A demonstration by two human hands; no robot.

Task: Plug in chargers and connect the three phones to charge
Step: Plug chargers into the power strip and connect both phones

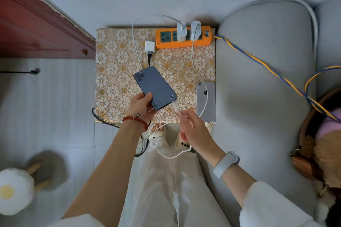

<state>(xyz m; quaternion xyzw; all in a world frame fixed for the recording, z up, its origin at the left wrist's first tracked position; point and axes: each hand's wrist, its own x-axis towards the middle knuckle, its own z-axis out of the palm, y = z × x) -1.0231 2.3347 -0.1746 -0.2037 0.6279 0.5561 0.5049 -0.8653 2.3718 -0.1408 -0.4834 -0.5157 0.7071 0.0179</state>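
Head view: left hand [141, 104] grips dark phone [155, 89] above near edge of patterned mat [114, 57], right hand [191, 127] pinches white cable [175, 107] at its port; second phone's connection under way, plug needs straight seating.

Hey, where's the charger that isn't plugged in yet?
In the head view, the loose charger lies on the patterned mat, just left of the orange power strip, with a black cable running from it toward the dark phone.
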